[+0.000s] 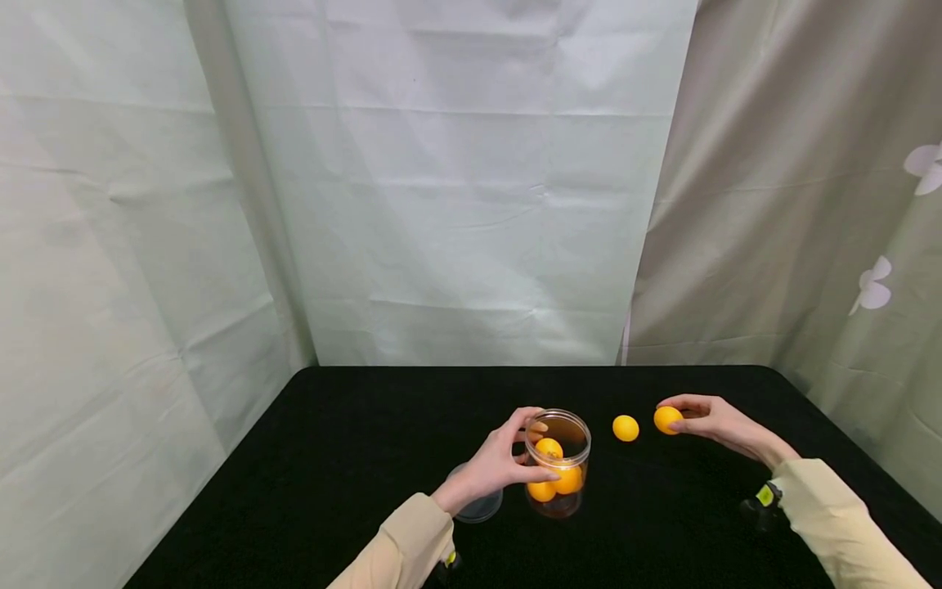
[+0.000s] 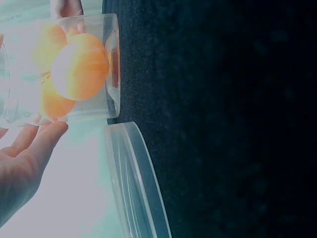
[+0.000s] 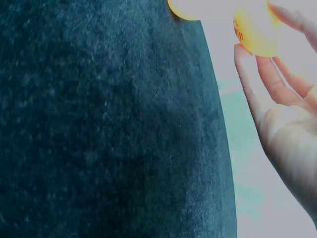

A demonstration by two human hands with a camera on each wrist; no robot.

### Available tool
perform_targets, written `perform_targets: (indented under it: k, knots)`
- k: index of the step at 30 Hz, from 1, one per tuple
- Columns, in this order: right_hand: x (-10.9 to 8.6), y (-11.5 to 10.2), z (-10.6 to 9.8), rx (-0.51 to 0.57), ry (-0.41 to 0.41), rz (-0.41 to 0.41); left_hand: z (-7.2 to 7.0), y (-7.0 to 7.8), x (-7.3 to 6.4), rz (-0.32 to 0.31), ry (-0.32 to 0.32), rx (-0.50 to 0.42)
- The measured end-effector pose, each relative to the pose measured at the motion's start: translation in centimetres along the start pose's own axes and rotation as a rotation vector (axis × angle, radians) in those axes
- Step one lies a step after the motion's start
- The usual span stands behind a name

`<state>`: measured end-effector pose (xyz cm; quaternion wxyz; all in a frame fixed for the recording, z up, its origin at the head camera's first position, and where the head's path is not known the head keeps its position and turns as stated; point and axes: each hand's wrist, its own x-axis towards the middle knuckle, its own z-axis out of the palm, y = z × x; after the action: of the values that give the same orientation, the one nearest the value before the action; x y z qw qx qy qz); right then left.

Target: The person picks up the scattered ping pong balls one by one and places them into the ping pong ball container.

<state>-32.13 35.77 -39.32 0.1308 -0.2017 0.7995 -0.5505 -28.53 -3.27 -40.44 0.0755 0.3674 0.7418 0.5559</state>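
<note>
My left hand (image 1: 504,458) grips a clear jar (image 1: 556,509) round its side, thumb at the front and fingers behind. The jar stands upright with its mouth uncovered, and three orange ping-pong balls (image 2: 79,67) show inside it. Between thumb and fingertips, my right hand (image 1: 717,421) pinches another orange ping-pong ball (image 1: 667,420); some dark print shows on it in the right wrist view. One loose ping-pong ball (image 1: 625,428) lies on the black table between the jar and my right hand.
A round clear lid (image 1: 480,507) lies left of the jar, partly hidden under my left wrist. The black tabletop (image 1: 353,433) ends at pale curtains (image 1: 471,204) behind and at both sides.
</note>
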Motion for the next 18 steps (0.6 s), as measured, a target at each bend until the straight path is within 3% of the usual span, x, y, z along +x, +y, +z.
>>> perform_targets:
  k: [3, 7, 14, 18]
  knots:
    - [0.1, -0.2, 0.1, 0.012, -0.014, -0.012, 0.0, 0.1, 0.0, 0.002, -0.006, -0.016]
    - [0.3, -0.3, 0.4, 0.030, -0.025, -0.022, -0.2, 1.8, -0.4, 0.001, -0.016, -0.025]
    - [0.6, -0.3, 1.0, 0.039, -0.041, -0.026, 0.0, 0.4, -0.1, -0.003, 0.001, 0.001]
    - [0.9, -0.9, 1.4, 0.035, -0.042, -0.030, -0.2, 2.0, -0.5, 0.005, -0.013, -0.021]
